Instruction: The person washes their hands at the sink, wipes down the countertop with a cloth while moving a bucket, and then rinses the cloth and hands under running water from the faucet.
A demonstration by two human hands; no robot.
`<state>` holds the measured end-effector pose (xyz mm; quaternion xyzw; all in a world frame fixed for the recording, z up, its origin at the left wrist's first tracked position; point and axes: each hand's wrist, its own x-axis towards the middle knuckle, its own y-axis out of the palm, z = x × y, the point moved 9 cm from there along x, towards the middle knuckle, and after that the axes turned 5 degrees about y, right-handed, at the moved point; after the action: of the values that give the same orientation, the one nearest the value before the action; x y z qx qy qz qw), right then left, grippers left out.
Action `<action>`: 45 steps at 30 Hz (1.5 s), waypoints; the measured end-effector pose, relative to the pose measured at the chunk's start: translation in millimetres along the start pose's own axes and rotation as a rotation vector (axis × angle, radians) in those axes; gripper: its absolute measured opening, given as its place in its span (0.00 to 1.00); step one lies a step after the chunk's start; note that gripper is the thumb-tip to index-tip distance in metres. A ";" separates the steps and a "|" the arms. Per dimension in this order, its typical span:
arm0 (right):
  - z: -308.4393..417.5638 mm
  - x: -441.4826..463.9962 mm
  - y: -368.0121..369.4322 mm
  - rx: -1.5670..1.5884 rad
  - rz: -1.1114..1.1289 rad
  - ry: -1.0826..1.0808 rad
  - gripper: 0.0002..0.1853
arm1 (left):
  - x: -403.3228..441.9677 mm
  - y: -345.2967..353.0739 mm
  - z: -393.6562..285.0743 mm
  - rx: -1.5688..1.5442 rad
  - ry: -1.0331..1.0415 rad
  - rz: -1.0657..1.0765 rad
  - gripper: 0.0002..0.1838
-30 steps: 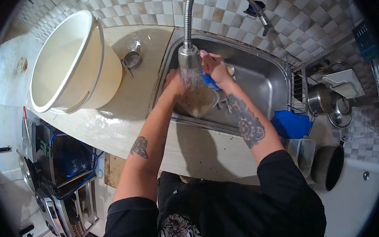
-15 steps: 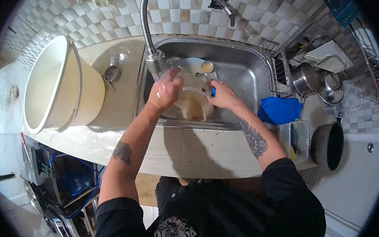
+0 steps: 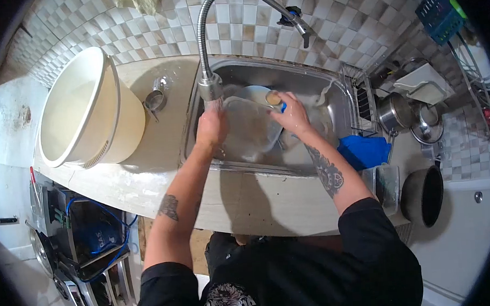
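Note:
A clear plastic container or lid [image 3: 249, 126] is tilted over the sink [image 3: 330, 75]. My left hand [image 3: 212, 127] is closed on its left edge, right under the water running from the faucet [image 3: 211, 88]. At its right edge is my right hand [image 3: 292, 115], with its fingers curled around a small blue thing [image 3: 283, 107], perhaps a sponge; most of it is hidden. Behind the plastic, a pale plate [image 3: 252, 92] and a small round cup [image 3: 273, 98] sit in the sink.
To the left stands a big cream bucket [image 3: 127, 115] beside a small metal cup [image 3: 155, 100]. Right of the sink are a wire rack [image 3: 359, 98], a blue cloth [image 3: 364, 151], a clear plastic tub [image 3: 386, 186], a black pot [image 3: 424, 195] and a steel pot [image 3: 394, 112].
The view has shifted a little. My left hand has turned into a closed grip below the faucet, the right hand has moved up near the cup, and murky water has spread in the sink's right side.

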<state>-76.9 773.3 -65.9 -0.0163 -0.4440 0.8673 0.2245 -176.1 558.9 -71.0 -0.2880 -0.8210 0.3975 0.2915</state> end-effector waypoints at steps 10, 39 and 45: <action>85.9 21.5 -27.4 0.104 -0.167 -0.216 0.15 | -4.7 -0.5 76.0 -0.501 -0.474 -0.471 0.26; 76.4 14.2 111.4 1.361 0.087 0.506 0.19 | -50.9 11.5 16.9 -1.102 -0.838 -0.815 0.13; 98.6 -6.1 150.0 1.695 0.397 0.796 0.24 | -66.3 -27.3 22.4 -0.538 -1.018 -0.854 0.19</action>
<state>-150.0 619.8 -123.8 -0.2168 0.4511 0.8535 0.1451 -154.5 487.1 -76.7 0.2178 -0.9657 0.1175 -0.0788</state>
